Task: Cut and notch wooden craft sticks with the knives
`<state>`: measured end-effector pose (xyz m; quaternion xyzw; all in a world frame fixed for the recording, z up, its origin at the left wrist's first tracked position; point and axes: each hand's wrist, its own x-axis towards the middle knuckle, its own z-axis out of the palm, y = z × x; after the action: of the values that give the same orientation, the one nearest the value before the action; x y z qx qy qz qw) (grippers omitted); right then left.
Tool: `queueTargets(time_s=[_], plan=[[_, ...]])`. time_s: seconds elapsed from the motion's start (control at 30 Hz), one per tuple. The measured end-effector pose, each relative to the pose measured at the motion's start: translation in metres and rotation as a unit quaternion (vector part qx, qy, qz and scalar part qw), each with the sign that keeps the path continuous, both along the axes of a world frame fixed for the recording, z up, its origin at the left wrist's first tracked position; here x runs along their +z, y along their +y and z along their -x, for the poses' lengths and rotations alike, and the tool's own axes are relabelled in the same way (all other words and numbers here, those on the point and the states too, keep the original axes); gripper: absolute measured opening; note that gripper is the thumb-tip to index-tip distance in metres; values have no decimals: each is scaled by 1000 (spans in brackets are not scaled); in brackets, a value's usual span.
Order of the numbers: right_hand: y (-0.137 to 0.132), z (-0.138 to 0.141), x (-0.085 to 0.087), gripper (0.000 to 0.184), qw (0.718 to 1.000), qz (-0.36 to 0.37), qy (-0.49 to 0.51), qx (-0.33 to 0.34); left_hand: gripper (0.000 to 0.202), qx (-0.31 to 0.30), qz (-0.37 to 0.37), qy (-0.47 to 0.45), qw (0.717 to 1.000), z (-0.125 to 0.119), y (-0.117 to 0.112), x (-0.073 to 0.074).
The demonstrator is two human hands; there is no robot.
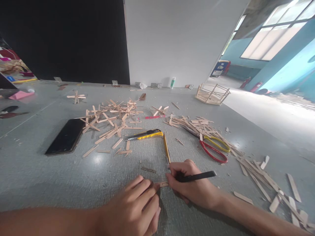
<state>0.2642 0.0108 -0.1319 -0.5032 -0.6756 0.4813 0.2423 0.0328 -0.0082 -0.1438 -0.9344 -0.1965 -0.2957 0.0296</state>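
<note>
My right hand [194,183] is closed around a black pen [199,176], its back end pointing right. The pen's tip is hidden behind my fingers, over a short wooden craft stick [163,184] on the table. My left hand [139,203] presses the stick's left end down with its fingertips; dark marks show on the wood. Just beyond my right hand lies a yellow utility knife [166,149]. Another yellow and black utility knife [145,134] lies at an angle to it. A thin, dark-marked strip [148,169] rests in front of my left hand.
Craft stick pieces [118,113] are heaped at centre left, with more sticks [261,177] at right. Scissors [214,147] with red and yellow handles lie right of centre. A phone [66,136] is at left. A stick frame [213,94] and glue stick [172,82] stand at the back.
</note>
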Motion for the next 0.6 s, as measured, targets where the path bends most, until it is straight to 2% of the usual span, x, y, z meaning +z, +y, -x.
queueTargets(time_s=[0.3,0.6], plan=[[0,-1,-2,39,1000,3,7,1,31,6,1,1,1000,0,-1,-3],[1,2,2,41,1000,-19,-7,7,30,8,-1,9,1000,1,-1,-3]])
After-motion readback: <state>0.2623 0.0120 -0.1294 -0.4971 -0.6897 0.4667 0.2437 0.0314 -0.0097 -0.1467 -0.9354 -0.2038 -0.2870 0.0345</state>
